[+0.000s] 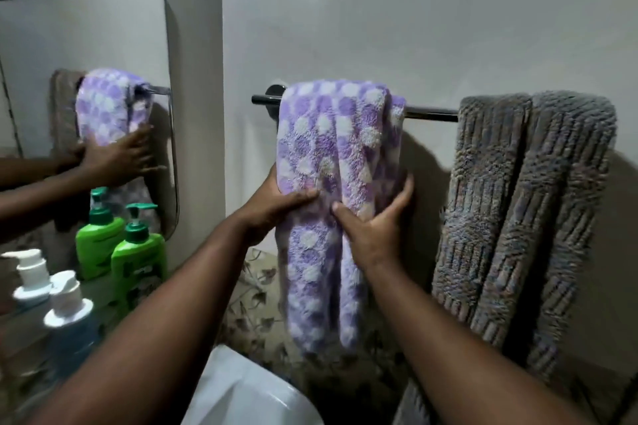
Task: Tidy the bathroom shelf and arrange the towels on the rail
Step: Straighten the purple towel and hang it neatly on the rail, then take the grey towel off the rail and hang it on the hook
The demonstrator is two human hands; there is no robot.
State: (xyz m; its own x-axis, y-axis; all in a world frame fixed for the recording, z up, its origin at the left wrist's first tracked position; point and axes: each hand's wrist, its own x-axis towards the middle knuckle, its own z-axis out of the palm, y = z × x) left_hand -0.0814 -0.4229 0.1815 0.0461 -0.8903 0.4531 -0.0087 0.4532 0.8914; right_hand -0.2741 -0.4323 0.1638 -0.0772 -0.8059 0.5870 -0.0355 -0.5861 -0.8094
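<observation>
A purple towel with white dots [331,134] hangs over the dark metal rail [431,113] on the wall, near the rail's left end. My left hand [272,207] grips the towel's left edge at mid height, thumb across the front. My right hand [376,221] holds the towel's right side at the same height, fingers wrapped behind the cloth. A grey ribbed towel [524,210] hangs folded over the rail's right part, apart from the purple one.
On the shelf at the left stand a green pump bottle [138,262] and a white-capped pump bottle [70,317]. The mirror [86,45] behind them reflects the towel and hands. A white basin [241,393] sits below the towel.
</observation>
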